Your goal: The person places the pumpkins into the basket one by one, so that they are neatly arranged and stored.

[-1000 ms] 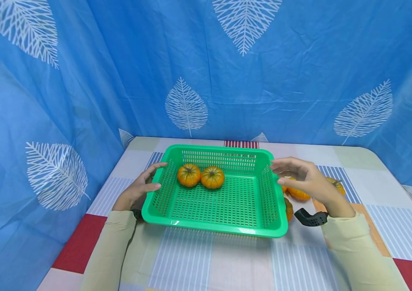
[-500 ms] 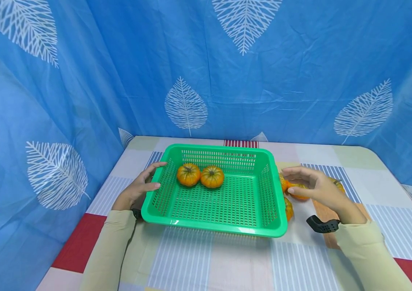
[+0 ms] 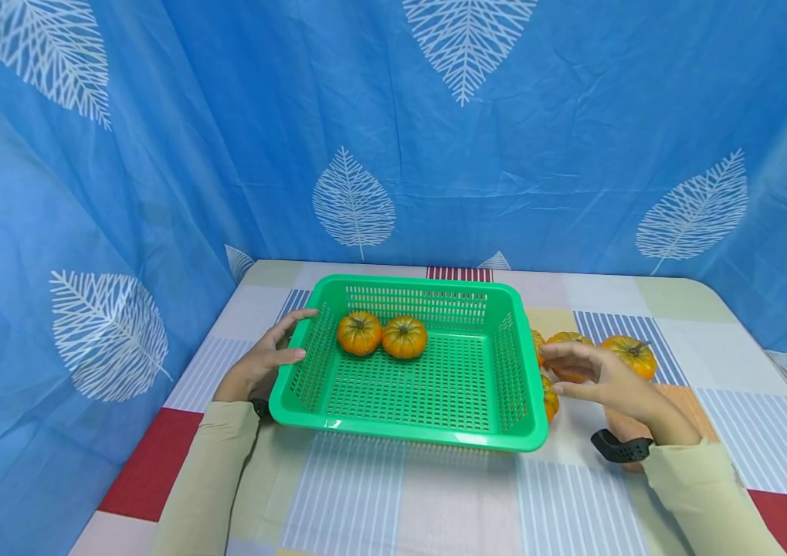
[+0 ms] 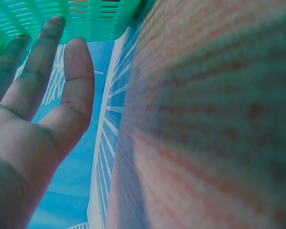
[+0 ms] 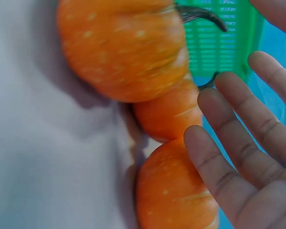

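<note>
Green slotted basket (image 3: 407, 435) at mid-scene, over a patchwork cloth (image 3: 463, 502). Inside it, a left pumpkin (image 3: 359, 333) and a right pumpkin (image 3: 404, 337), side by side, towards the far left corner. Left hand (image 3: 261, 359) at the basket's left rim: fingers and thumb spread along the edge, not wrapped round it. Right hand (image 3: 605, 378) over loose pumpkins (image 3: 632, 357) right of the basket: fingers slightly bent, thumb well apart, nothing held; fingertip contact, cannot tell. Two of these lie partly hidden by the right rim. Blue curtain (image 3: 560, 154), white leaf print, at the far side.
</note>
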